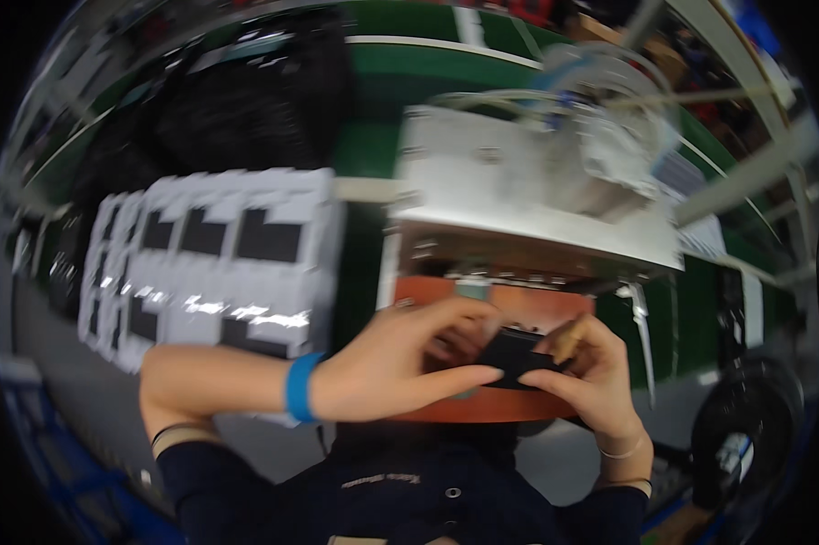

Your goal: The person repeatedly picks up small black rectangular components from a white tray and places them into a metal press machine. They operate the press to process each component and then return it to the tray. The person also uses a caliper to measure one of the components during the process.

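Both my hands pinch a small flat black rectangular piece (513,356) in front of my chest. My left hand (419,359), below a blue wristband, grips its left end between thumb and fingers. My right hand (589,368) holds the right end, thumb on the near side; something tan shows at its fingertips, too blurred to name. Underneath lies an orange-red work surface (491,407), in front of a silver metal machine (482,173). A pale greenish block (472,289) sits at the machine's front edge. Fingers hide part of the black piece.
To the left stand white trays (314,209) with black flat pieces in their compartments. Black shiny wrapped bundles (246,109) lie behind them. Hoses and a clear round part (646,82) top the machine. A black round seat-like object (745,427) is at right.
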A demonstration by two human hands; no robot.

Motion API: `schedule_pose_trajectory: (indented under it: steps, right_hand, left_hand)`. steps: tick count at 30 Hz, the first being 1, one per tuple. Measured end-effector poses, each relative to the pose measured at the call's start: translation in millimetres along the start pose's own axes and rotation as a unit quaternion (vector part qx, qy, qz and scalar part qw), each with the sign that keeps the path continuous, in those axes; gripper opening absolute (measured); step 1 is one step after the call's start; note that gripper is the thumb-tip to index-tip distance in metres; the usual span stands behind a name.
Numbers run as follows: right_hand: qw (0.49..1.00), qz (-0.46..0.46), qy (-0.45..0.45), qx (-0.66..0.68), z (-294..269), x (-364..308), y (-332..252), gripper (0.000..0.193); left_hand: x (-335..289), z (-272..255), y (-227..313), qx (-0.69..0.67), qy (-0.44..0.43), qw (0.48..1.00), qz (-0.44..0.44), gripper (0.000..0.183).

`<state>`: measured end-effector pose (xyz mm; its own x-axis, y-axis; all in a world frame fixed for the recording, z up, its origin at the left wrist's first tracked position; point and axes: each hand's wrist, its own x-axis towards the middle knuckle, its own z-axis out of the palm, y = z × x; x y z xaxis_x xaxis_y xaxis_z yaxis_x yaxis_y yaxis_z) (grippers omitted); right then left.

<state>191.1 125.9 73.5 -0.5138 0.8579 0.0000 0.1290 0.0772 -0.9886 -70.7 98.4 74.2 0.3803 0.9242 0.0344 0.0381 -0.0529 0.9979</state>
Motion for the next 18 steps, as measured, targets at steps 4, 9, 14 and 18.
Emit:
schedule_pose_trajectory:
  steps: [4, 9, 14, 18]
  right_hand:
    - [0.995, 0.028, -0.001, 0.095, 49.3, 8.5, -17.3, 0.033]
    - [0.971, -0.119, -0.152, -0.139, 77.2, 40.8, -38.8, 0.037]
    - [0.900, -0.255, -0.236, -0.263, 147.2, 78.6, -21.8, 0.033]
    - [0.807, -0.240, -0.204, -0.499, 209.2, 92.3, -15.3, 0.038]
  left_hand:
    - [-43.9, -23.5, 7.1, -0.005, 0.020, 0.996, -0.090, 0.021]
    - [-145.0, -108.2, 1.0, 0.040, 0.365, 0.930, -0.016, 0.044]
    - [-219.3, -172.2, -37.3, 0.132, 0.472, 0.867, -0.094, 0.045]
    - [-217.2, -147.5, -43.3, 0.561, 0.468, 0.670, -0.128, 0.041]
